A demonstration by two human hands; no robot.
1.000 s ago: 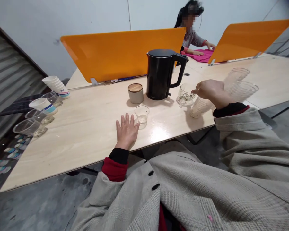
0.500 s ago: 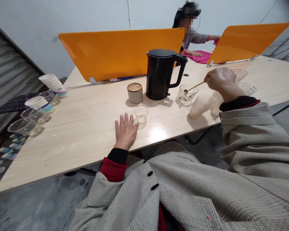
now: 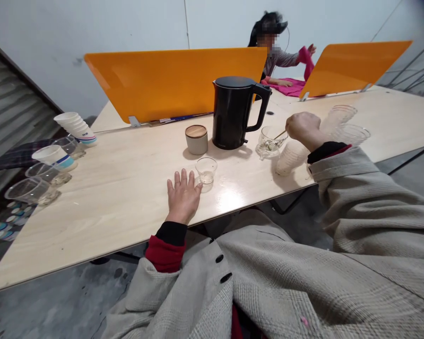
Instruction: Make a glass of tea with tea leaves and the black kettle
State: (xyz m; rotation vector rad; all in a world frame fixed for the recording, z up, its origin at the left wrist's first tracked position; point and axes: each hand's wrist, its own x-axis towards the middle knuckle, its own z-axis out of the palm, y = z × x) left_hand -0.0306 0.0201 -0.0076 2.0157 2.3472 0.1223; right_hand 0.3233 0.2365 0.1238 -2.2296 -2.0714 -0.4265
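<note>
My right hand (image 3: pixel 305 128) is closed round the handle of a thin spoon (image 3: pixel 280 135), whose lower end is down inside a clear glass bowl (image 3: pixel 273 141) with some dark bits in it. My left hand (image 3: pixel 183 197) lies flat on the table, fingers spread, its thumb beside a small clear plastic cup (image 3: pixel 206 170). Behind that cup stands a grey canister (image 3: pixel 197 142) with a wooden lid. The black electric kettle (image 3: pixel 232 113) is upright between the canister and the bowl. A stack of clear cups (image 3: pixel 290 159) leans in front of my right wrist.
Orange divider panels (image 3: pixel 176 84) (image 3: pixel 353 68) stand along the table's middle. Paper cups (image 3: pixel 74 127) and clear plastic cups (image 3: pixel 31 190) line the left edge. More clear cups (image 3: pixel 341 117) lie at the right. Across the table a person (image 3: pixel 282 59) handles pink cloth (image 3: pixel 288 88).
My right hand has moved left and lower, and the spoon's tip has gone down into the glass bowl. My left hand stays flat. The person opposite has lifted part of the pink cloth.
</note>
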